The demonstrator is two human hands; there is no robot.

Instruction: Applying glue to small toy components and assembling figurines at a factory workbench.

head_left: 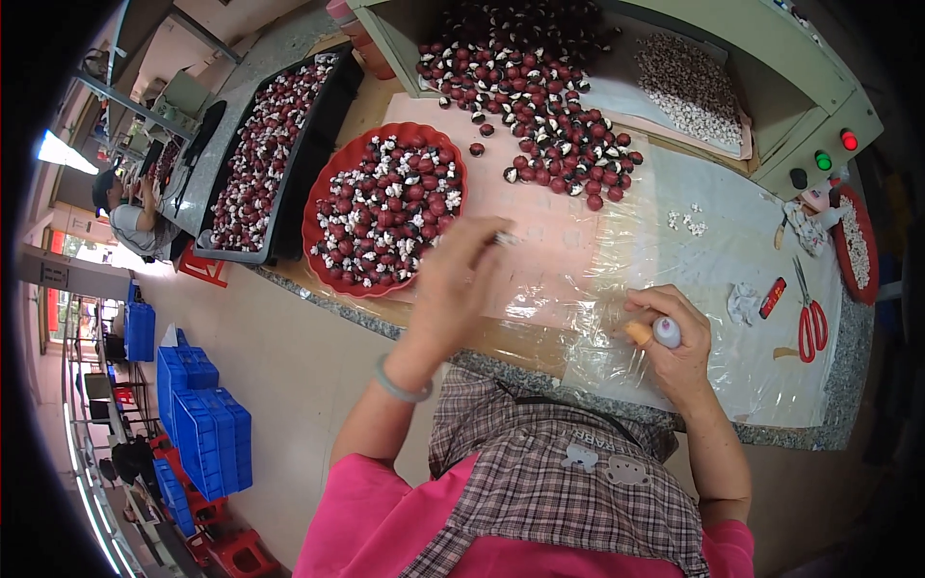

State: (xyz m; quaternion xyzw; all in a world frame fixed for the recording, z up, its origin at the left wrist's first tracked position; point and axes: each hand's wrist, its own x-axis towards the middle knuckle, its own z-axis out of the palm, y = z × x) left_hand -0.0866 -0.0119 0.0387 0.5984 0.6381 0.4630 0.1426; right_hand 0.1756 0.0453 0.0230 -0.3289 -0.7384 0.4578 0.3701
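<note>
My left hand [453, 279] is over the table beside the red scalloped basin [310, 217]. Its fingers are blurred, and a small pale spot shows near the fingertips; I cannot make out what it is. The basin is full of small dark-red balls [414, 193] with white, popcorn-like pieces on them. Close to the table's front edge, my right hand [679, 347] is closed around a small whitish squeeze bottle [666, 332]. An orange cover [638, 334] sits on one of its fingertips. Farther back lies a heap of dark-red balls with black and white parts [559, 135].
A black tray [279, 193] of similar balls stands left. Inside the cabinet [819, 106] lie small brown and white pieces [689, 87]. To the right are red-handled scissors [812, 328], a red box [772, 298] and a red dish [867, 270]. Blue crates [207, 433] stand on the floor.
</note>
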